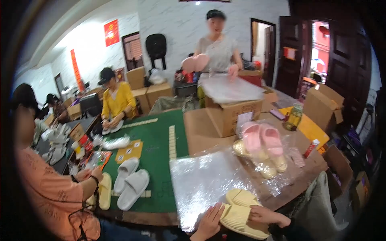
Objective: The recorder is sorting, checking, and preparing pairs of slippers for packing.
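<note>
A pair of pale yellow slide slippers (246, 225) lies at the near edge of the table, partly over a stack of clear plastic bags (201, 180). My left hand (210, 222) is beside their left side, fingers stretched out together over the plastic's near edge and the slipper strap. Into the opening of the nearer slipper reaches my right hand (263, 215), which grips it around the strap; its fingertips are hidden inside. Just beyond, bagged pink slippers (263, 138) rest on top of bagged yellow slippers (267, 166).
Grey slippers (134, 186) sit on the green table section (161, 172) at left, near a person in an orange shirt (56, 184). Across the table, a standing person (219, 48) holds pink slippers (196, 63) behind a cardboard box (231, 116). A glass jar (294, 116) stands at right.
</note>
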Demonstrator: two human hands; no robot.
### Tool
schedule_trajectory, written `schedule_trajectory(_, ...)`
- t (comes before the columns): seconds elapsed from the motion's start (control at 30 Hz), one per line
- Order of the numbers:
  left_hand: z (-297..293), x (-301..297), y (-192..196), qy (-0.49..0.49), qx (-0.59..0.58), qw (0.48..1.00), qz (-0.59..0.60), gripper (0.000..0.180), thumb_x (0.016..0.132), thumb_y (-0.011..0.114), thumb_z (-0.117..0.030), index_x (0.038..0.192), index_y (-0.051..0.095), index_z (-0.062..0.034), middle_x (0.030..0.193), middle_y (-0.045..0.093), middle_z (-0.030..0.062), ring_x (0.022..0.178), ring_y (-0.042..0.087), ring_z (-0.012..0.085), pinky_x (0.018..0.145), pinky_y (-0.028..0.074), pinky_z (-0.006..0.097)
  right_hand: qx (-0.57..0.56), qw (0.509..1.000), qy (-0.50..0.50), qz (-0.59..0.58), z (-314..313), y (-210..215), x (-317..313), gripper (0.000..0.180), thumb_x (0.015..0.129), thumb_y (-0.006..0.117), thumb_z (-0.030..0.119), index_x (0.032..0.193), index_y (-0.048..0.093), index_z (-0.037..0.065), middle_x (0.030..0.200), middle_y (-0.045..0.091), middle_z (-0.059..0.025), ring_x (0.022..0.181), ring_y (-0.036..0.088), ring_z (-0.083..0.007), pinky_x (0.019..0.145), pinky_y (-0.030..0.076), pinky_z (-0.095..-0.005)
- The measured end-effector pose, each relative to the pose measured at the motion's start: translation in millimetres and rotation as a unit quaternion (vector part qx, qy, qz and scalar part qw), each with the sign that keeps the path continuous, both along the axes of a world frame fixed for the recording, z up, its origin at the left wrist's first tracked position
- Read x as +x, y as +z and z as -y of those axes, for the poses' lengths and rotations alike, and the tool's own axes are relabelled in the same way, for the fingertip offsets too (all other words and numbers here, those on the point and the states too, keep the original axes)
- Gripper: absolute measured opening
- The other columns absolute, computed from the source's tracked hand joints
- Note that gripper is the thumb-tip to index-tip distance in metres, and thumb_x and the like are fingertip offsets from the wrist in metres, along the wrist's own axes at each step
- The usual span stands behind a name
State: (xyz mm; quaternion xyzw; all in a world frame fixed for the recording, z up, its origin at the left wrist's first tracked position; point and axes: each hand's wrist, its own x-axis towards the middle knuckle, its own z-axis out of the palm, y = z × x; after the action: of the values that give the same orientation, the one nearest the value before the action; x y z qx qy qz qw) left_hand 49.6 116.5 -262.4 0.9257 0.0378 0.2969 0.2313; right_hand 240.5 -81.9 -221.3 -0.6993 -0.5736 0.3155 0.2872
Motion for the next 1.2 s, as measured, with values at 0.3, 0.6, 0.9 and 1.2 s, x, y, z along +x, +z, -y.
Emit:
schedule_trajectory(0.3,22,4,13,-0.018,0.028,0.999,0.018,0.058,0.075,0.05,0.003,0.133,0.047,0.0017,0.139,0.044,0.0225,0.126,0.044,0.0394,0.105,0.037,0.049,0.091,0.99,-0.071,0.078,-28,-21,0,0.039,0.091,0.056,0.029,0.112,0.056,-0.004,0.124,0.049,-0.0228,0.111,0.049,-0.0403,0.096,0.04,-0.0439)
schedule_trajectory(0.6,35,5,19,-0.153,-0.074,0.985,0.033,0.055,0.078,0.041,0.013,0.132,0.047,0.0043,0.139,0.044,0.0228,0.13,0.042,0.039,0.105,0.036,0.047,0.126,0.969,-0.144,0.158,-59,-41,-3,0.035,0.085,0.061,0.026,0.104,0.057,-0.003,0.115,0.051,-0.0235,0.102,0.051,-0.0424,0.086,0.044,-0.0463)
schedule_trajectory(0.9,30,-3,-40,-0.028,-0.098,0.986,0.131,0.04,0.083,0.048,0.008,0.123,0.053,0.006,0.13,0.049,0.027,0.12,0.047,0.045,0.1,0.041,0.048,0.272,0.911,-0.224,0.216,-87,-37,-17,0.028,0.079,0.065,0.026,0.081,0.055,0.0,0.094,0.052,-0.0195,0.081,0.056,-0.0391,0.067,0.046,-0.0473)
schedule_trajectory(1.2,18,5,-60,0.151,-0.485,0.831,0.227,0.074,0.087,0.052,0.002,0.149,0.012,-0.0047,0.136,0.041,0.0219,0.111,0.05,0.0283,0.086,0.047,0.038,0.147,0.943,-0.242,0.174,-97,-38,-29,0.031,0.083,0.06,0.031,0.092,0.061,0.001,0.095,0.054,-0.0199,0.083,0.056,-0.0389,0.073,0.046,-0.0478)
